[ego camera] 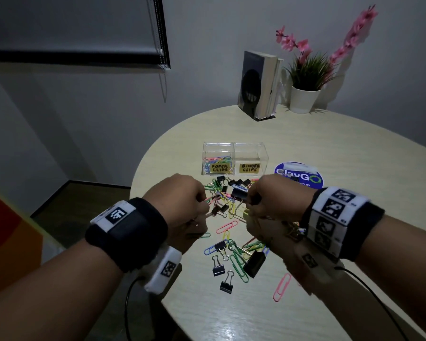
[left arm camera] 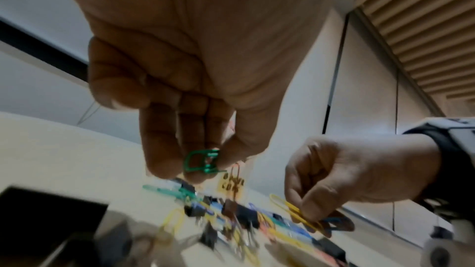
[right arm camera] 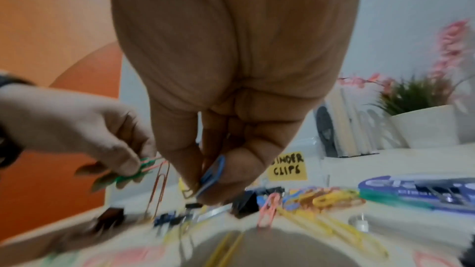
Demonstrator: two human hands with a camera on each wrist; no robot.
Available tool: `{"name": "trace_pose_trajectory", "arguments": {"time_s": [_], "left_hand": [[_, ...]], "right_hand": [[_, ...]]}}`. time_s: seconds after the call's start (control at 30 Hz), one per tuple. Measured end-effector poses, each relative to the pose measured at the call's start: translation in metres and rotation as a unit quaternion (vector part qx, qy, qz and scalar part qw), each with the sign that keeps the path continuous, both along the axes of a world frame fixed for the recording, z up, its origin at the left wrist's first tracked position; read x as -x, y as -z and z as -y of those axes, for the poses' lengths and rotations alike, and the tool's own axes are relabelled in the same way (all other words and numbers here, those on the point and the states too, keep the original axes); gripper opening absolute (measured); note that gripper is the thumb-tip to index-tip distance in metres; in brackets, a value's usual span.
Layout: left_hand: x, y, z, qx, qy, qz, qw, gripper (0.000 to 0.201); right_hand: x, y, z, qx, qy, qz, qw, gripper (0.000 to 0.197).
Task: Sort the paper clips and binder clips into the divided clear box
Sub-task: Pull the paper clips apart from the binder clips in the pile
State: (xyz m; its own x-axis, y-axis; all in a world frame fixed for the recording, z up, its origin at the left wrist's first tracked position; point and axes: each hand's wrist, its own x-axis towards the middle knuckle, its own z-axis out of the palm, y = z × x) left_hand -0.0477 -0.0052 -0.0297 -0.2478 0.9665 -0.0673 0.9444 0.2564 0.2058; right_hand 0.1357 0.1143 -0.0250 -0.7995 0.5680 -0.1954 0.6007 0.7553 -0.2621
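Pinching a green paper clip (left arm camera: pixel 203 162) between thumb and curled fingers, the left hand (ego camera: pixel 180 196) hovers at centre frame over the mixed pile of clips (ego camera: pixel 231 244) on the table (ego camera: pixel 317 148). The right hand (ego camera: pixel 273 198), just right of it, grips a blue paper clip (right arm camera: pixel 213 174) with yellow ones. The divided clear box (ego camera: pixel 234 159) stands just above the pile; its left compartment holds paper clips.

Both forearms are bare, no sleeves. The left wrist wears a wide black band (ego camera: pixel 127 233) with a white block on top bearing a black square-pattern marker, and a second white marker block underneath trailing a thin black cable. The right wristband (ego camera: pixel 340 222) is black too, wrapped in several white marker tiles, also cabled.
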Motion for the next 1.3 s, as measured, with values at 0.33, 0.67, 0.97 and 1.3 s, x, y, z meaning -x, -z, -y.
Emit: {"name": "trace_pose_trajectory", "arguments": {"time_s": [0.33,0.67,0.97,1.3], "left_hand": [[0.033,-0.038,-0.069,-0.141,-0.071,0.058,0.986,0.015],[0.051,-0.015,-0.135,-0.046,-0.094,0.047,0.993,0.035],[0.039,-0.012,-0.073,-0.061,-0.058,0.037,0.996,0.013],[0.011,0.013,-0.026,0.109,0.02,-0.042,0.993,0.026]], "right_hand": [[0.043,-0.042,-0.064,0.026,0.097,-0.182,0.978,0.01],[0.105,-0.03,-0.091,-0.038,0.116,-0.158,0.98,0.017],[0.056,-0.021,-0.059,-0.006,0.089,-0.154,0.984,0.011],[0.023,0.006,-0.001,0.036,-0.058,0.04,0.997,0.031]]}}
